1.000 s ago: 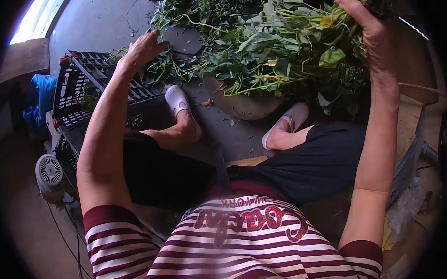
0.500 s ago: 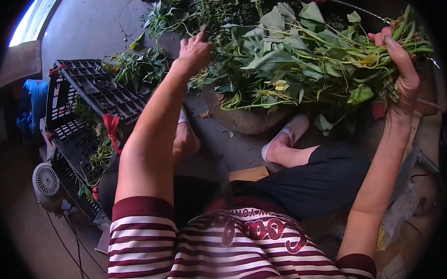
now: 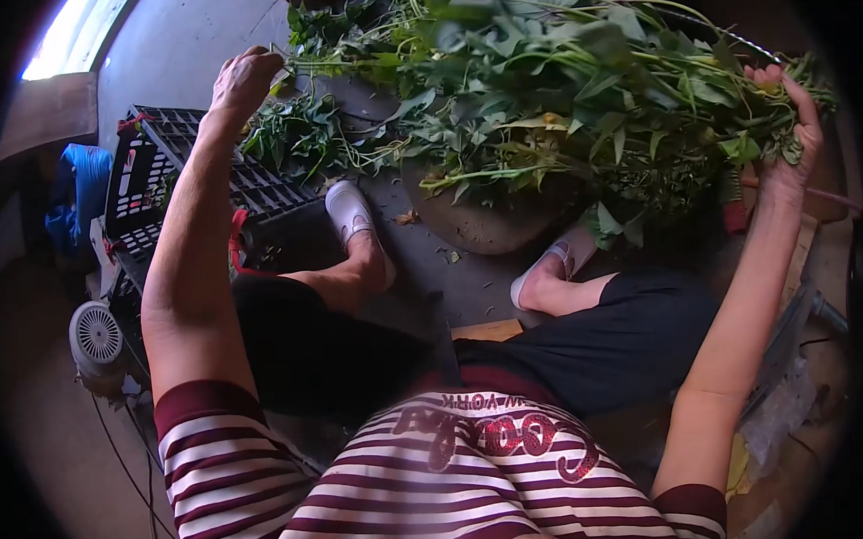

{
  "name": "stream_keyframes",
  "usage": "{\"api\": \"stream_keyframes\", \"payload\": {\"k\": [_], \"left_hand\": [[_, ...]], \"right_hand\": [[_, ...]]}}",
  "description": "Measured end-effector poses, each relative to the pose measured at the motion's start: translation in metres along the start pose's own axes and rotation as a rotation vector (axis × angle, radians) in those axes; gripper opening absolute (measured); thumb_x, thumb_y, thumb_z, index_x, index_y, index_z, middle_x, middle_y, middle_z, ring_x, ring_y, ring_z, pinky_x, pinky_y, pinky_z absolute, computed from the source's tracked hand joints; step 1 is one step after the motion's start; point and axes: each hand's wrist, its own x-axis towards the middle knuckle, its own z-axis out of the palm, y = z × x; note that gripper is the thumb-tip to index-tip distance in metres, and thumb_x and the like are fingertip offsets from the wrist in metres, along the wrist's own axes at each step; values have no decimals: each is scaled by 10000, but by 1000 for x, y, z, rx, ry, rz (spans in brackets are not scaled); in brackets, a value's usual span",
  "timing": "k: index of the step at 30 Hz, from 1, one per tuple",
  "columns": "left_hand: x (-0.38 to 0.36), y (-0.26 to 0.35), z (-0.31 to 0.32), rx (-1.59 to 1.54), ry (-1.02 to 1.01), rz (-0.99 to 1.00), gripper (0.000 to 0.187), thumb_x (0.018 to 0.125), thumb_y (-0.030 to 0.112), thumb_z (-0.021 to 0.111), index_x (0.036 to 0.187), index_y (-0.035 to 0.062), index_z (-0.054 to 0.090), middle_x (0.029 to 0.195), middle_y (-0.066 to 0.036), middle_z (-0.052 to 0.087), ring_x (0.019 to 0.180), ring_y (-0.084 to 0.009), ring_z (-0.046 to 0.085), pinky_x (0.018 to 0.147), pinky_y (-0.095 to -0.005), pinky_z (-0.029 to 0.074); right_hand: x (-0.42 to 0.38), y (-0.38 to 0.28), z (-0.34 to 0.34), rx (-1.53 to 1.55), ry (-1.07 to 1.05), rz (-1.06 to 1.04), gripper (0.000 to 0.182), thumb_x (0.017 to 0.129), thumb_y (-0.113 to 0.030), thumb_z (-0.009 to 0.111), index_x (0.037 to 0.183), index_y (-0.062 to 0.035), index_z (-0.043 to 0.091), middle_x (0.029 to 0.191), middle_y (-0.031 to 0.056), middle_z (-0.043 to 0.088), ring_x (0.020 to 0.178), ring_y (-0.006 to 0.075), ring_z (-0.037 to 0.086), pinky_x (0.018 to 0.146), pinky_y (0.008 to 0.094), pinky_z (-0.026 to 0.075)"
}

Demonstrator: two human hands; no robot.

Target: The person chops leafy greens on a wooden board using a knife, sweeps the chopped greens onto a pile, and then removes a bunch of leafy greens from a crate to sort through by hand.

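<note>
My right hand [image 3: 795, 135] is closed round the stem end of a large bunch of leafy green vines [image 3: 589, 113], which stretches left across the top of the view. My left hand [image 3: 243, 84] is held out at the upper left with its fingers pinched on the tip of a thin vine stem [image 3: 329, 64]. That stem runs right toward the leafy mass. Below the stem lies a smaller clump of leaves [image 3: 303, 132] beside the crate. Some leaves at the top are blurred by motion.
A black plastic crate [image 3: 254, 183] with red ties stands at the left. Behind it are a blue bundle [image 3: 84, 191] and a grey motor with a vented cover [image 3: 97, 334]. A round stone-like block [image 3: 490, 219] sits under the vines, between my feet. Clear plastic [image 3: 779, 396] lies at the right.
My left hand has moved left, away from the leafy mass, and now pinches a stem drawn out from it. My right hand has lowered slightly, still gripping the bunch. The left foot shows more fully.
</note>
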Motion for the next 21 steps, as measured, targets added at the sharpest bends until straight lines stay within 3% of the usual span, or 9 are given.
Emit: {"api": "stream_keyframes", "payload": {"k": [3,7,9,10,12,13,15,17,21], "left_hand": [[-29,-22,-1,-54,10,-148,214,862,202,484,992,126,635,1061,-99,593,986,-318,563,829,-393,449],[-49,-41,-8,-8,2,-235,215,865,232,507,970,98,640,1046,-152,594,970,-331,570,810,-396,454],[-47,-37,-14,-201,141,-280,213,863,233,517,950,84,642,1039,-167,598,950,-336,576,806,-398,452],[-42,-35,-13,-159,305,-177,238,861,270,525,923,71,640,938,-173,622,885,-336,598,759,-398,459],[-31,-10,-40,-127,206,-308,266,854,312,534,909,74,640,813,-172,627,806,-332,615,697,-405,459],[-23,-16,-37,-215,336,-243,294,849,349,541,896,76,639,713,-167,613,718,-328,618,637,-407,450],[-15,4,-65,-304,295,-347,295,850,349,541,904,77,640,712,-163,612,689,-315,612,622,-401,442],[-9,14,-85,-407,335,-371,314,839,353,562,909,58,641,683,-145,592,616,-222,553,615,-352,430],[-13,48,-122,-698,426,-346,319,828,340,586,952,51,639,697,-70,569,640,-130,471,595,-301,404]], "right_hand": [[1,-7,-39,-121,316,12,158,812,-80,562,921,23,613,915,123,637,839,223,627,763,339,525],[-2,-13,-60,-46,451,67,141,781,-74,609,888,17,619,873,99,632,804,198,621,733,316,523],[-7,-11,-35,-104,375,34,132,774,-80,628,875,6,623,852,90,634,785,185,623,725,296,521],[-6,-14,-22,-50,410,138,126,763,-74,645,863,-1,624,818,78,637,745,173,625,709,280,520],[-8,-9,5,-22,349,144,107,759,-66,651,846,-10,625,788,64,636,712,162,625,681,267,515],[-6,-6,10,-54,320,115,80,756,-66,652,817,-23,623,774,52,634,708,152,625,663,259,506],[-10,-5,42,-18,267,191,55,770,-79,644,794,-36,621,763,25,626,703,131,620,668,245,497],[-13,-1,52,36,186,239,184,794,-108,639,944,-6,607,853,81,632,844,184,627,798,303,504],[-24,-1,101,-229,127,256,206,800,-129,638,972,-20,611,863,46,626,849,144,612,775,268,491]]}}
